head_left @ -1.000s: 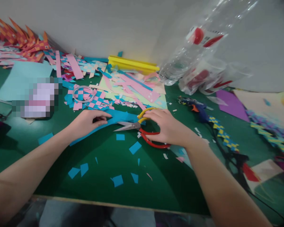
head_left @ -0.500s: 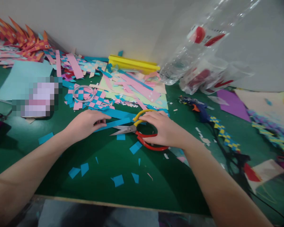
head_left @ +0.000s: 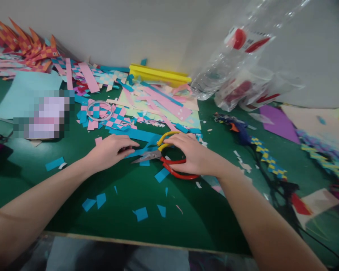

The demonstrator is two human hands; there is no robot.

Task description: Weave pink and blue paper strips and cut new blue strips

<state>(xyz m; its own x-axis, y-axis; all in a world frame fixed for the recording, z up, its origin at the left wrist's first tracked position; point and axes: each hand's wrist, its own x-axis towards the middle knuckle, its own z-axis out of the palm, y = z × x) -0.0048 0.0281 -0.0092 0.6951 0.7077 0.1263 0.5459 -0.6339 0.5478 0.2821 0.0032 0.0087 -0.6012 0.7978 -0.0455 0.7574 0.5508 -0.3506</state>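
Note:
My right hand (head_left: pixel 196 152) is wrapped round the yellow and red handles of a pair of scissors (head_left: pixel 156 154). The blades point left and lie nearly together. Between the thumb and fingers of my left hand (head_left: pixel 111 151) is a narrow blue paper strip (head_left: pixel 136 152), its free end at the blades. Some of the strip is hidden behind my left fingers. Just behind the scissors lies a longer blue paper strip (head_left: pixel 142 135). Small blue paper offcuts (head_left: pixel 141 214) are scattered on the green table in front.
A clear tape ring (head_left: pixel 100 110) rests on woven pink and blue paper. Paper scraps and a yellow bar (head_left: pixel 159 76) lie along the wall. At the back right stand a plastic bottle (head_left: pixel 211 77) and plastic cups (head_left: pixel 240 88). A blurred phone-like object (head_left: pixel 46 117) is at left.
The scissor blades have closed from a wider gap. My left hand has moved slightly right toward them, and the strip's right end now sits at the blades, bent upward.

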